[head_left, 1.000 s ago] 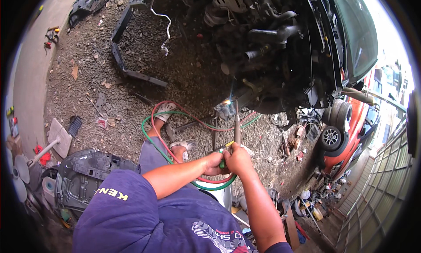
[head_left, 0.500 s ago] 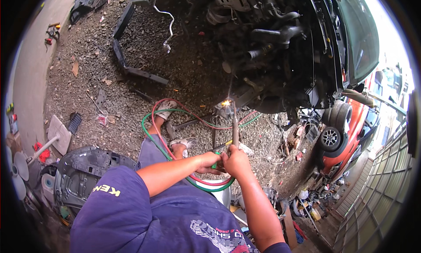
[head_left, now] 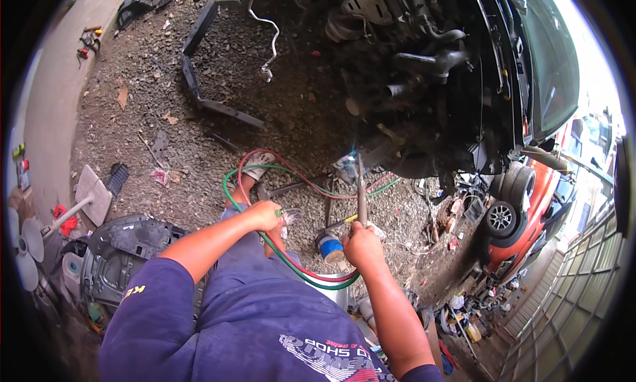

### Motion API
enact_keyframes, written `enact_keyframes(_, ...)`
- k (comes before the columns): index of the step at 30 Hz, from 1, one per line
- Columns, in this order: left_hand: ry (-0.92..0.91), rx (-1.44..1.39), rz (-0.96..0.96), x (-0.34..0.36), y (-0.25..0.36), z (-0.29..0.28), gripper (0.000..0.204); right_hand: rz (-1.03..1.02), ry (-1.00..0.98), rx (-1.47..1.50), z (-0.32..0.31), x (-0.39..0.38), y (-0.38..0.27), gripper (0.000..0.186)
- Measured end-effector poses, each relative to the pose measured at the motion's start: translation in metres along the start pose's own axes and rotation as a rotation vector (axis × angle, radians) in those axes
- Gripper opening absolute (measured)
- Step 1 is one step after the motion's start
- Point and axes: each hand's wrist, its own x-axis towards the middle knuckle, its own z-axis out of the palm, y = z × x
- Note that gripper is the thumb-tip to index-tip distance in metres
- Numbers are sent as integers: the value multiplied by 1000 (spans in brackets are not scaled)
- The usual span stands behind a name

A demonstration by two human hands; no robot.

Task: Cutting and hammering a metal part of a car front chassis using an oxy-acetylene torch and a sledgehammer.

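Note:
My right hand [head_left: 363, 245] is closed around a metal cutting torch [head_left: 362, 200], whose tip gives a small bluish flame beside a metal piece [head_left: 346, 169] at the underside of a dark, stripped car front [head_left: 434, 64]. My left hand [head_left: 266, 216], apart from the right one, grips the green hose [head_left: 229, 177]. A red hose [head_left: 286, 161] loops alongside it and down toward my right hand. Below the torch, a blue can [head_left: 330, 248] shows between my hands.
Long black metal parts [head_left: 191, 77] lie on gravel [head_left: 132, 117]. A stripped panel [head_left: 112, 256] and a white stand [head_left: 91, 196] are at left. At right are stacked tyres [head_left: 503, 216], a red car [head_left: 530, 230] and scattered scrap [head_left: 464, 203].
My left hand has left the right one and moved up and left along the hose, uncovering the blue can. The orange glow at the torch tip is now bluish. The view shifted slightly.

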Motion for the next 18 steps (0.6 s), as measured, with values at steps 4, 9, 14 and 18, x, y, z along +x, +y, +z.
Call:
enact_keyframes(4,-480,-366,400,-46,62,-52,35,-4,-22,-55,-1,11,0,39)
enact_keyframes(9,-1295,-488,1225,-222,230,-93,36,10,-27,-113,12,18,15,42)
enact_keyframes(14,-228,-694,1267,-264,250,-55,15,-20,-12,-118,28,9,35,36)
enact_keyframes(18,234,-1061,1076,-294,267,2,20,-63,43,-39,61,14,69,30)
